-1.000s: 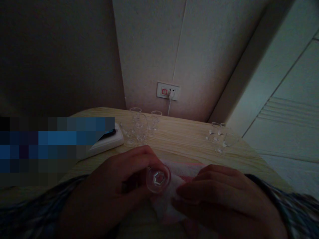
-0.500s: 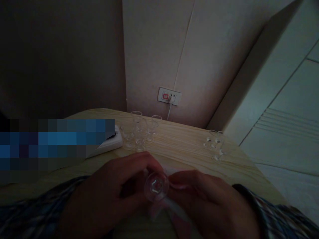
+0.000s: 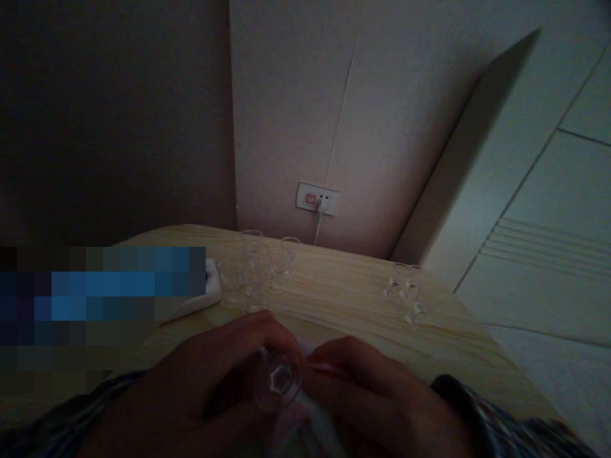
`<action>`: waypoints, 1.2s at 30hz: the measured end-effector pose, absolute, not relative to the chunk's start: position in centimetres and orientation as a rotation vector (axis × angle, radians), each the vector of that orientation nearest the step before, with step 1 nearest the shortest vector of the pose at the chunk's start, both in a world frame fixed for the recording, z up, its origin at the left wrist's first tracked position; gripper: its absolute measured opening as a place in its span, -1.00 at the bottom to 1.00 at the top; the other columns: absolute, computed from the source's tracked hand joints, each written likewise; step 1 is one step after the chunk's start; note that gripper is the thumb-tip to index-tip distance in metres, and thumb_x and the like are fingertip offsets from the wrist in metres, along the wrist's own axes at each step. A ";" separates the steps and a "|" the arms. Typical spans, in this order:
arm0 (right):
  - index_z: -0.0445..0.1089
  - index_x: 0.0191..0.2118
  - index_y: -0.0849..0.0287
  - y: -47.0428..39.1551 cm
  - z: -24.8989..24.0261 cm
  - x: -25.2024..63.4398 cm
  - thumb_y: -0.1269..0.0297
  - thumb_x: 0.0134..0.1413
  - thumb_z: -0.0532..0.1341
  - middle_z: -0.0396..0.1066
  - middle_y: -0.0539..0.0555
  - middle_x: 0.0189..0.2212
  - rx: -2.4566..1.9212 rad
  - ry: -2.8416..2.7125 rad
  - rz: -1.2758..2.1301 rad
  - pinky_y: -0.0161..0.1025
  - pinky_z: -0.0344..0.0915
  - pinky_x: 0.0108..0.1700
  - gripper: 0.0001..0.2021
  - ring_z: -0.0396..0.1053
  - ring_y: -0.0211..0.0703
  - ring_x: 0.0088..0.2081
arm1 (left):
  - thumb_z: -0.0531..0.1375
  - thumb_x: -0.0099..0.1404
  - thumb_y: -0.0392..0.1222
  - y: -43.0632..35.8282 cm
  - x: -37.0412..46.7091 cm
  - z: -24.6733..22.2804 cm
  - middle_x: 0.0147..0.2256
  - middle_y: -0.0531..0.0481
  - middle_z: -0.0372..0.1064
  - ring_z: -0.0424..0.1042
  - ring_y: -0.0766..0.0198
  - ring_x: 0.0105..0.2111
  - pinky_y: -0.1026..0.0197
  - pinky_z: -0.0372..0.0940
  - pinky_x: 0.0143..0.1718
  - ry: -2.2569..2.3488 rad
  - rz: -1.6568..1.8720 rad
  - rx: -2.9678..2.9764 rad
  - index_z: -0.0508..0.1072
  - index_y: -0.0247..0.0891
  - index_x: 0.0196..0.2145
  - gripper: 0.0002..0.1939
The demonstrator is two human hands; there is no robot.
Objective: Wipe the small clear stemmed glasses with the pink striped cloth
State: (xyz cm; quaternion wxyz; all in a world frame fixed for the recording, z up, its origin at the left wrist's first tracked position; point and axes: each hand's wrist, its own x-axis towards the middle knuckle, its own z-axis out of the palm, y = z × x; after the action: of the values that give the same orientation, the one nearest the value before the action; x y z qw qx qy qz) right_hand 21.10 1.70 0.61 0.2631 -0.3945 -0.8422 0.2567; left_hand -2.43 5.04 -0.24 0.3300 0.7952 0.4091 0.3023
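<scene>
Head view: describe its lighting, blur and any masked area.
Head view: very dim overall; the left hand and right hand are near-silhouettes around a small clear glass; the wall socket area is brightest; a pixelated block masks the left side; far glasses look soft.

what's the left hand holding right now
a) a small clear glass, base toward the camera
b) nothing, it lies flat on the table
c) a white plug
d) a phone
a: the left hand grips a small clear glass with its base facing the camera, while the right hand presses a pale cloth against it, above the wooden table.
</scene>
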 end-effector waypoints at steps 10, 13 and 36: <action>0.55 -0.07 0.16 1.7 2.2 21.0 0.13 0.39 0.17 0.58 0.17 -0.17 -1.173 -2.064 1.031 -0.21 0.48 -0.14 -0.72 0.55 -0.07 -0.16 | 0.17 0.43 -0.04 5.6 -2.6 0.5 -0.33 0.34 0.45 0.46 0.38 -0.35 0.44 0.25 -0.34 0.903 0.772 2.171 0.51 0.11 -0.26 -0.89; 0.51 0.06 0.29 1.8 2.6 21.6 0.45 0.26 0.10 0.49 0.32 -0.02 -0.896 -2.288 0.814 -0.13 0.46 -0.02 -0.65 0.48 0.01 -0.04 | 0.18 0.43 0.02 5.3 -2.4 1.0 -0.38 0.33 0.43 0.43 0.38 -0.41 0.40 0.22 -0.42 0.887 0.763 2.153 0.53 0.10 -0.33 -0.83; 0.41 0.17 0.26 1.1 2.8 22.8 0.52 0.23 0.11 0.48 0.24 -0.02 -0.894 -2.245 0.760 -0.22 0.49 -0.08 -0.58 0.51 -0.07 -0.08 | 0.03 0.38 0.23 4.8 -2.4 1.8 -0.53 0.08 0.33 0.41 0.08 -0.36 0.25 0.37 -0.38 1.217 0.910 2.390 0.53 -0.07 -0.29 -0.58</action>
State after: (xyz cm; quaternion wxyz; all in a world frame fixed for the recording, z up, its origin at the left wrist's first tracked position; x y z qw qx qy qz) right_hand 22.78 1.09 2.76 0.2993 -0.3368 -0.8456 0.2864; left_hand -2.38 4.76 1.83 0.1539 0.8338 0.4246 0.3175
